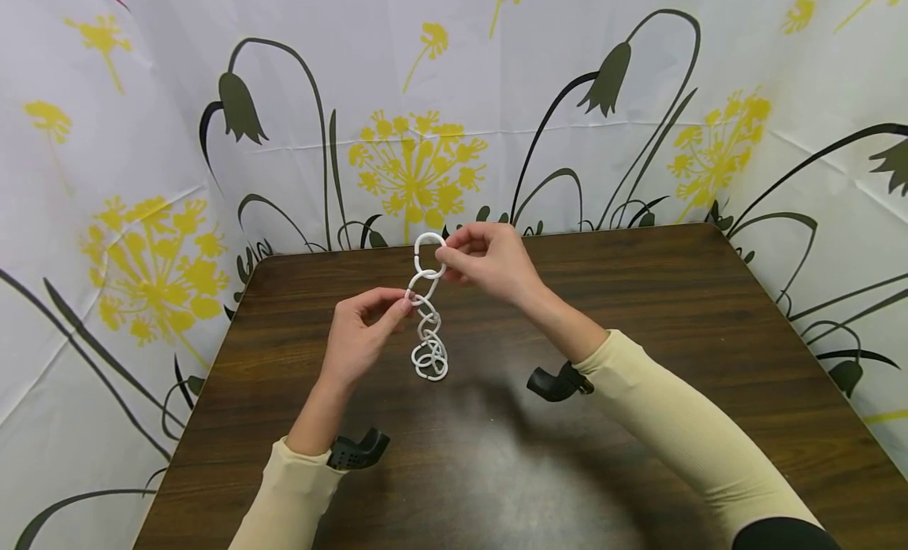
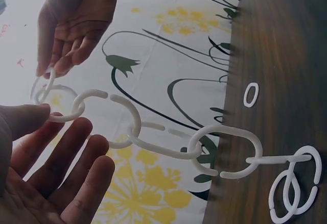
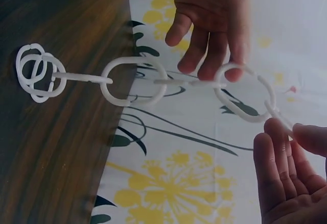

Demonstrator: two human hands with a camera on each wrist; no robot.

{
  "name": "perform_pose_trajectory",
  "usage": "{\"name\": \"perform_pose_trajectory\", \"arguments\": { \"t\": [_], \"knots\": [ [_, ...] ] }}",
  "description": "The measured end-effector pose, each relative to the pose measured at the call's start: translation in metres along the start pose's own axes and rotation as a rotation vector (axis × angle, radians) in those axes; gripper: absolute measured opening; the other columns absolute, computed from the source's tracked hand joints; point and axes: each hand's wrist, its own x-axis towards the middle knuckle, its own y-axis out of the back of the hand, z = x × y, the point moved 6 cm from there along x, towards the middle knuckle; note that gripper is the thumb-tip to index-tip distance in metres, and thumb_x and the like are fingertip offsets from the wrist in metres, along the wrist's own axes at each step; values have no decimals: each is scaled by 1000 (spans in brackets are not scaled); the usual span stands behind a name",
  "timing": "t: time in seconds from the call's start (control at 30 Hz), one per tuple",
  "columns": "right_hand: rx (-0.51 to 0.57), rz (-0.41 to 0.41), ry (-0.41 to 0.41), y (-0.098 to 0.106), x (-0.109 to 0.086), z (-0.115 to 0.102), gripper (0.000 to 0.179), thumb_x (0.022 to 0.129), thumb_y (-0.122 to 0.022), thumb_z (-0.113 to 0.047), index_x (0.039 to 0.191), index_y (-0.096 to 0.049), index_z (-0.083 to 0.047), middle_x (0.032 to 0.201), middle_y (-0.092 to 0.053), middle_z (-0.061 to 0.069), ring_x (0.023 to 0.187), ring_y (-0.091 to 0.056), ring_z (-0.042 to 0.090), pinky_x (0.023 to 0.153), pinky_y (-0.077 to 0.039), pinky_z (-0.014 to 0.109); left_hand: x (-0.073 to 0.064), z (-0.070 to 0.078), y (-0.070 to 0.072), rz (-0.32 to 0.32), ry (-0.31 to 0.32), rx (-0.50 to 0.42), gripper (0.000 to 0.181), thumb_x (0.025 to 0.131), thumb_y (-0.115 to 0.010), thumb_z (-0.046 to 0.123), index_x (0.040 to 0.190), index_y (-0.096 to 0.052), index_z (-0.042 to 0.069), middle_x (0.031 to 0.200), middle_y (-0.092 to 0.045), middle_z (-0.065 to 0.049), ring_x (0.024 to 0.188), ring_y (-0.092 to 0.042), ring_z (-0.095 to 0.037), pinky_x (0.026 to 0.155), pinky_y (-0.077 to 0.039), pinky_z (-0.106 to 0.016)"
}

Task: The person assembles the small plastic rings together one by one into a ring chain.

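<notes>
Several white plastic C-shaped links are joined into a chain [image 3: 84,77], held up over the table in the head view. My right hand [image 1: 493,258] pinches the top link between thumb and fingertips. Lower and to the left, my left hand [image 1: 358,329] grips the second link between thumb and forefinger, its other fingers loosely spread in the left wrist view. Below the hands the chain hangs down, and its bottom links [image 1: 430,365] bunch together close over the tabletop. Small gaps show in the sides of several links.
The dark brown wooden table [image 1: 674,314] stands against a white curtain [image 1: 454,77] printed with yellow and green flowers. On the wood lies one separate white link [image 2: 251,95], seen in the left wrist view. Black camera mounts [image 1: 556,383] sit at both wrists.
</notes>
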Motion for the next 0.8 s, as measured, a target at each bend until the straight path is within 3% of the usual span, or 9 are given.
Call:
{"name": "perform_pose_trajectory", "arguments": {
  "t": [0.1,0.27,0.5,0.8],
  "knots": [
    [20,-12,16,-3,0,0,10,88,-71,-5,89,-67,4,78,-71,14,68,-70,30,66,-59,47,3,-9,2,15,5,-6,19,95,-65,10,108,-71,-4,98,-71,-18,84,-68,-21,67,-59,-35],
    [26,-27,10,-7,0,2,10,88,-72,-3,90,-66,5,80,-71,15,67,-70,23,67,-59,48,7,-9,2,34,3,-26,23,97,-64,18,112,-71,1,98,-72,-15,88,-69,-25,68,-60,-38],
    [24,-50,6,-10,0,3,10,88,-73,-4,91,-68,4,81,-71,14,69,-71,22,67,-59,48,14,-2,-1,38,19,-153,30,97,-63,14,120,-66,-5,95,-72,-8,85,-70,-22,66,-60,-35],
    [-4,-96,0,-10,-1,8,12,87,-74,-6,93,-69,3,81,-72,12,73,-72,23,68,-60,44,16,-1,-4,67,42,-271,25,94,-66,6,111,-65,-12,95,-74,-8,84,-71,-20,64,-60,-31]
  ]
}}
